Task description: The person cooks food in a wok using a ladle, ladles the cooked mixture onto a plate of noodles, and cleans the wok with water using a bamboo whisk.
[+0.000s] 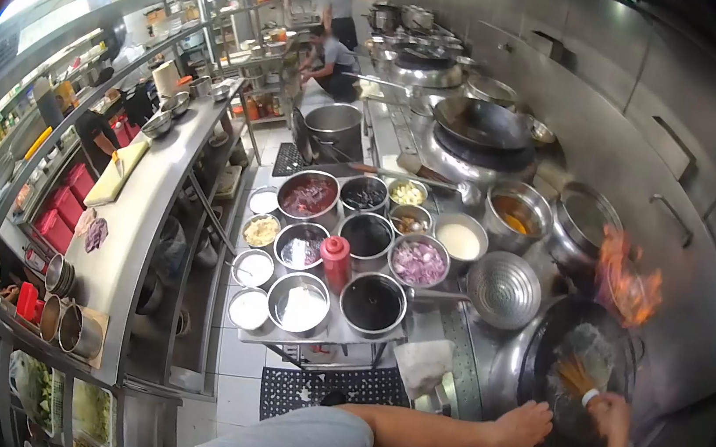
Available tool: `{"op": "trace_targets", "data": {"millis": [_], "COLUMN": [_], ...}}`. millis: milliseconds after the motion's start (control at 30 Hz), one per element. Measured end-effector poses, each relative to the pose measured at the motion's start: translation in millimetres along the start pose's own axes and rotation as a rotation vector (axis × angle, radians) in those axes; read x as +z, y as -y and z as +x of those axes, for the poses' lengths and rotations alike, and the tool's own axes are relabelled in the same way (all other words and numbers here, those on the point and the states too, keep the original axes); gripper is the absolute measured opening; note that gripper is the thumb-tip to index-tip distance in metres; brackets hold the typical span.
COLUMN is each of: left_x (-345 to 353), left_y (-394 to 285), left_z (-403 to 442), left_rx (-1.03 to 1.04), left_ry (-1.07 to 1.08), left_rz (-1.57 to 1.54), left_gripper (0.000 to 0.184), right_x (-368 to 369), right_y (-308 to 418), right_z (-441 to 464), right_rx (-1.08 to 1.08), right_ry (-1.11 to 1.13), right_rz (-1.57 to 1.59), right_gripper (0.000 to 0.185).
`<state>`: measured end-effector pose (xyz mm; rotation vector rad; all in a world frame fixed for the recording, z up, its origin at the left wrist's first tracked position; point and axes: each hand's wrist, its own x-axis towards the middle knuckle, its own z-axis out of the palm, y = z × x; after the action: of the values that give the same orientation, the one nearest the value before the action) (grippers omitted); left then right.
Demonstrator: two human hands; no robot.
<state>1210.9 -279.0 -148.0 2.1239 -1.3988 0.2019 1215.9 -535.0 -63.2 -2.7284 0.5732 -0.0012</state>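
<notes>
At the lower right, my right hand (612, 415) is closed around a bamboo wok brush (575, 372) with a white band near its grip. Its splayed bristles rest inside a dark wok (542, 368), in whitish, cloudy liquid (599, 341). My left hand (522, 428) is beside the near left rim of the wok, fingers curled in; I see nothing in it. Tall orange flames (626, 276) rise just behind the wok. A perforated metal strainer (503, 290) lies to the left of the wok, its handle pointing left.
Left of the stove, a steel table (327, 337) bears pots of sauces and chopped ingredients, plus a red squeeze bottle (336, 262). A folded cloth (424, 363) hangs near its corner. Another wok (482, 123) sits farther along the range. Two people (334, 66) are at the back.
</notes>
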Motion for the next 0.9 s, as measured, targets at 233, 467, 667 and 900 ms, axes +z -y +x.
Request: {"op": "trace_targets", "data": {"millis": [233, 467, 667, 900], "left_x": [-9.3, -13.3, -21.3, -44.1], "left_y": [-0.4, 3.5, -3.0, 12.7], "left_z": [-5.0, 0.3, -0.3, -2.0], "left_rx": [0.059, 0.070, 0.073, 0.179], "left_ry": [0.019, 0.146, 0.119, 0.188], "left_rz": [0.049, -0.018, -0.083, -0.181], "left_gripper": [0.026, 0.018, 0.021, 0.041], "right_x": [19.6, 42.9, 23.5, 1.8], "right_y": [-3.8, 14.6, 3.9, 59.8], "right_z": [-16.3, 3.9, -22.1, -75.6], "right_rx": [-0.181, 0.004, 0.123, 0.099], "right_ry": [-0.123, -0.222, -0.036, 0.068], "right_rz": [-0.023, 0.026, -0.070, -0.090], "right_gripper": [0.040, 0.037, 0.039, 0.033]}}
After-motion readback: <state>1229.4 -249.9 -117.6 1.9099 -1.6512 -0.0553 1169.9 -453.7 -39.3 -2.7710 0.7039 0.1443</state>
